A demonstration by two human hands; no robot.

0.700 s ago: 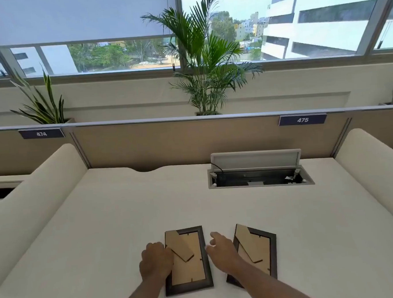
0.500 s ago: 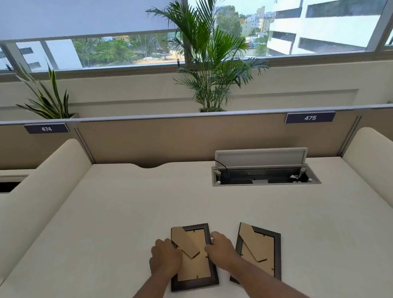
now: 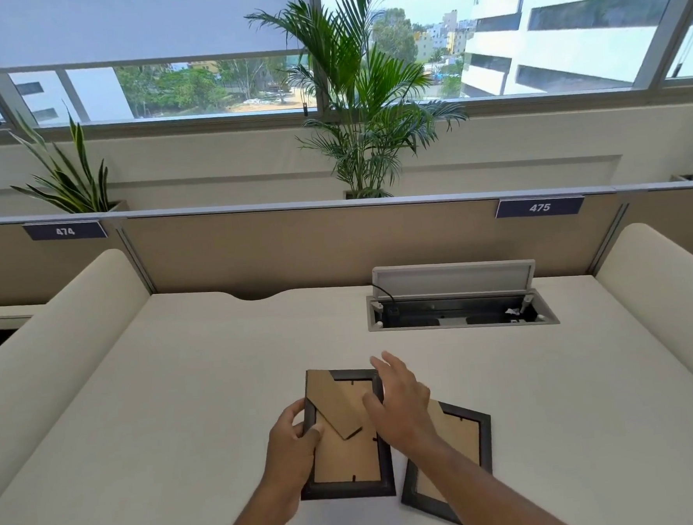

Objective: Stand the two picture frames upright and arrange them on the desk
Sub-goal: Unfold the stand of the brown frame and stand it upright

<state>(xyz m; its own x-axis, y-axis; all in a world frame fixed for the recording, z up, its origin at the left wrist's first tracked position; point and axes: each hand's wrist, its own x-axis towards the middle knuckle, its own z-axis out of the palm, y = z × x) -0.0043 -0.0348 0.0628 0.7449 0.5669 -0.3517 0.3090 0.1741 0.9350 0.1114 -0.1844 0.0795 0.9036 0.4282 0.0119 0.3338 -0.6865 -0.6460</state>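
Observation:
Two dark picture frames with brown cardboard backs are near the desk's front edge. The left frame (image 3: 345,437) is tilted up off the desk (image 3: 182,394), back side facing me, its cardboard stand flap hanging loose. My left hand (image 3: 293,440) grips its left edge. Over the frame's right edge my right hand (image 3: 400,405) hovers with fingers spread; I cannot tell whether it touches. The right frame (image 3: 461,438) lies flat, face down and slightly rotated, partly hidden by my right forearm.
An open cable box (image 3: 457,308) with a raised lid is sunk into the desk at the back right. A beige partition (image 3: 315,248) bounds the far edge, and padded dividers (image 3: 57,341) flank both sides. Potted plants (image 3: 364,111) stand behind the partition.
The left frame has lifted off the desk and tilted up toward me. My left hand has closed on its left edge. My right hand rose from its right edge and opened.

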